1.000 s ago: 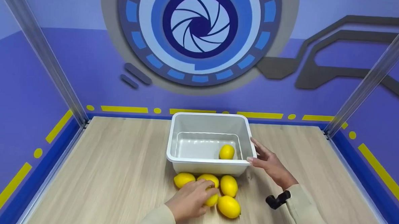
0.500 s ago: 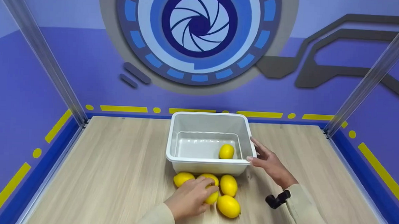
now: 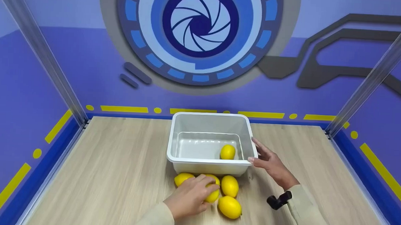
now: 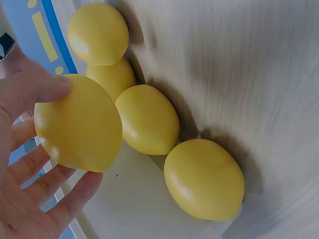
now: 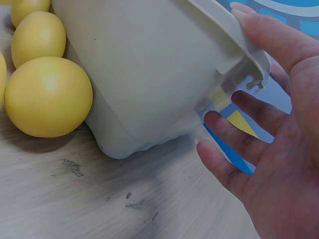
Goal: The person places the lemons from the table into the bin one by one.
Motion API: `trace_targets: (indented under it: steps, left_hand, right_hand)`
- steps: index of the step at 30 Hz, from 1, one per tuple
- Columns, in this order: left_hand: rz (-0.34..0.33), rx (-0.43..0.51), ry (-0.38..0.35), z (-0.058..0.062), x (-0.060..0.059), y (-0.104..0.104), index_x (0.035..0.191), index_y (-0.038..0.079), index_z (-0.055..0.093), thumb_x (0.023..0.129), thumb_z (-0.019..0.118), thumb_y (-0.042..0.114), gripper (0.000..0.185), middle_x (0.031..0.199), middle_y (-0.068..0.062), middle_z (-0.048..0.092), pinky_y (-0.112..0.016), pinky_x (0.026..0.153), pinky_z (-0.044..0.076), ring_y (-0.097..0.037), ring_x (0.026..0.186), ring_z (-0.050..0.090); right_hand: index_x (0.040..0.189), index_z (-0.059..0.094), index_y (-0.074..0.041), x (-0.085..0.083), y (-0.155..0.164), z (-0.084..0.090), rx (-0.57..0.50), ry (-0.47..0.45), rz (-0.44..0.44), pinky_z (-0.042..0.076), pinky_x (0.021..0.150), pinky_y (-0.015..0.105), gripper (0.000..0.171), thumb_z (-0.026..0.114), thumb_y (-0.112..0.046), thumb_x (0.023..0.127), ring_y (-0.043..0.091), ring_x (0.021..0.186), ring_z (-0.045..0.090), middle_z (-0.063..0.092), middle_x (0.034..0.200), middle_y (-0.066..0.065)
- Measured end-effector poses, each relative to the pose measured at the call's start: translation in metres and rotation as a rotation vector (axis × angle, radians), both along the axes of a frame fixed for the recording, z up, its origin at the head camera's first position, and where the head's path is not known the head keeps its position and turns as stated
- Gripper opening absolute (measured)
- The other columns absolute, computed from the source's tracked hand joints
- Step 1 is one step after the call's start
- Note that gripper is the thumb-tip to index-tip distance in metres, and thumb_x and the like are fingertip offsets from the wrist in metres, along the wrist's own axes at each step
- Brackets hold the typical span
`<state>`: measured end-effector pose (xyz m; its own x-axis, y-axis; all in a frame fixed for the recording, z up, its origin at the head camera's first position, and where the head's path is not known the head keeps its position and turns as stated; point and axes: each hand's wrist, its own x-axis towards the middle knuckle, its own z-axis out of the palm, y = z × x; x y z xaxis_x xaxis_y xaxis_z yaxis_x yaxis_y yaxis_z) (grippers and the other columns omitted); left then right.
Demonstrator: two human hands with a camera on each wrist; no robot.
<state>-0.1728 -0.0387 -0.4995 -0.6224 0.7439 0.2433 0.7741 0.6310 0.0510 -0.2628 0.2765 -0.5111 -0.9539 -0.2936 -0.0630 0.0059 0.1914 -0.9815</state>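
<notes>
**Left hand closing on a lemon while the right steadies the bin**

Nearest the camera, the left hand (image 3: 189, 199) is wrapping thumb and curled fingers (image 4: 47, 186) around one lemon (image 4: 79, 123), holding it at the near edge of the cluster; in the wrist view the fruit is sitting fully in the palm's cup, seemingly just off the wooden table (image 3: 116, 169). Just beside that grip, three loose lemons (image 3: 229, 207) are lying touching one another, and a fourth shows only in the left wrist view, all crowded against the front wall of the white plastic bin (image 3: 206, 167).

To the right of the held lemon, the right hand (image 3: 270, 163) is resting with straight, spread fingers against the bin's right rim, thumb on the lip, apparently to keep the light bin from sliding. Beyond the grip, inside the bin, a single lemon (image 3: 227, 152) is lying near the front right corner.
</notes>
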Motion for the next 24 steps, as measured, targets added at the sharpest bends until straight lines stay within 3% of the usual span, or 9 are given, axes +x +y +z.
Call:
trace_targets:
  steps: [9, 24]
  left_hand:
    - [-0.014, 0.029, 0.094, 0.0019, -0.0009, -0.0021, 0.121, 0.020, 0.062, 0.073, 0.078, 0.026, 0.051, 0.121, 0.002, 0.061, -0.029, 0.086, 0.054, -0.015, 0.108, 0.058]
    - [-0.017, 0.043, 0.131, 0.0082, -0.0024, -0.0027, 0.118, 0.020, 0.062, 0.071, 0.077, 0.023, 0.050, 0.119, 0.002, 0.062, -0.028, 0.082, 0.053, -0.014, 0.106, 0.058]
  right_hand:
    - [0.153, 0.026, -0.031, 0.0000, -0.0008, -0.0001, 0.002, 0.001, -0.003, 0.049, 0.092, 0.021, 0.074, 0.066, -0.018, 0.091, 0.037, 0.137, 0.040, 0.029, 0.157, 0.014]
    - [0.153, 0.026, -0.031, 0.0003, -0.0004, 0.0001, 0.009, 0.006, 0.004, 0.048, 0.093, 0.020, 0.074, 0.066, -0.019, 0.091, 0.037, 0.138, 0.039, 0.027, 0.158, 0.014]
